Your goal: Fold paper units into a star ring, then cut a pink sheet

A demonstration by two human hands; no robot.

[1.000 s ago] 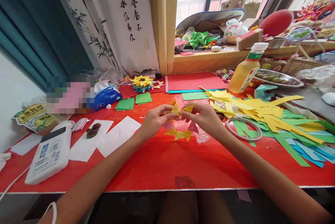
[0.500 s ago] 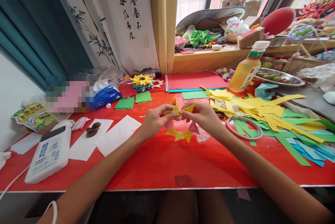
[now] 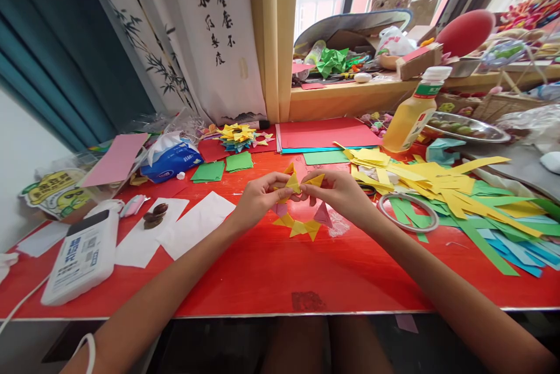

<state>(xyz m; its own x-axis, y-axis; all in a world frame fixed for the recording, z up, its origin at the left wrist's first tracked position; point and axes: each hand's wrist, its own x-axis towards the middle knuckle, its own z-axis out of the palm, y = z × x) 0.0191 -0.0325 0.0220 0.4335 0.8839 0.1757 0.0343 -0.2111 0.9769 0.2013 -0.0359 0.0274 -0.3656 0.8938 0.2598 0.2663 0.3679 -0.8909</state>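
Between my two hands hangs a folded paper ring [image 3: 298, 228] of pointed yellow pieces with a few pink ones. My left hand [image 3: 264, 198] pinches the ring's upper left part between thumb and fingers. On the upper right, my right hand [image 3: 331, 191] pinches a yellow pointed piece of the same ring. Both sets of fingertips almost meet at the top, and they hide part of the folds there. The lower arc hangs just above the red table [image 3: 245, 280], or touches it; I cannot tell which.
Yellow, green and blue paper strips [image 3: 437, 187] lie to the right beside a tape roll [image 3: 408, 212] and a juice bottle [image 3: 413, 111]. Finished-looking paper stars [image 3: 238, 136] and green squares [image 3: 209, 171] sit behind. Left are white sheets [image 3: 196, 225] and a white box [image 3: 81, 257].
The lower part of the paper ring has shifted very slightly to the left. Both hands keep their pinch in nearly the same place.
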